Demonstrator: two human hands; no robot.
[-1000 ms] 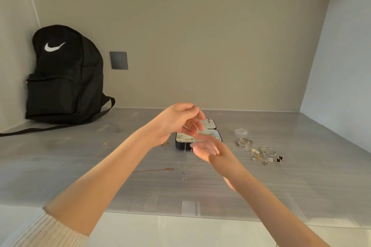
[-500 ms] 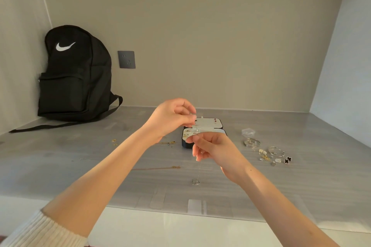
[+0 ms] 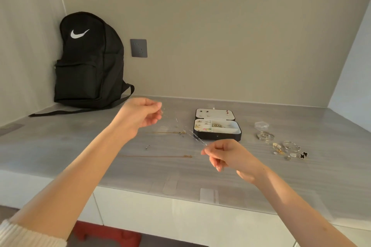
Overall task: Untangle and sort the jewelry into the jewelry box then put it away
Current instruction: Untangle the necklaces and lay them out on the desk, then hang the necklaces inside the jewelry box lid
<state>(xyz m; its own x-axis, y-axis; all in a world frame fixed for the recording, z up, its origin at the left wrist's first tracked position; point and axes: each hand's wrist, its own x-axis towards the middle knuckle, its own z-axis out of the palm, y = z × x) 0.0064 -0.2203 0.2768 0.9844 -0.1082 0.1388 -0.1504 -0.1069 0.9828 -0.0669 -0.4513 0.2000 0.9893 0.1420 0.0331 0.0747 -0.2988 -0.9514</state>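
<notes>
Silver, I think, the chain (image 3: 197, 140) runs between my left hand (image 3: 140, 118) and right hand (image 3: 226, 155), both sets of fingers (image 3: 156, 106) pinching it, jewelry box (image 3: 217, 132) at one o'clock.

A home alcove: grey desk (image 3: 60, 146), wall socket (image 3: 138, 48), black backpack (image 3: 88, 62) in the corner.

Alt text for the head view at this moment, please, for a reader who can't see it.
The person's left hand and right hand pinch a thin silver chain stretched between them above a grey counter. An open jewelry box sits behind it, with loose jewelry to its right and a black backpack in the far left corner.
</notes>
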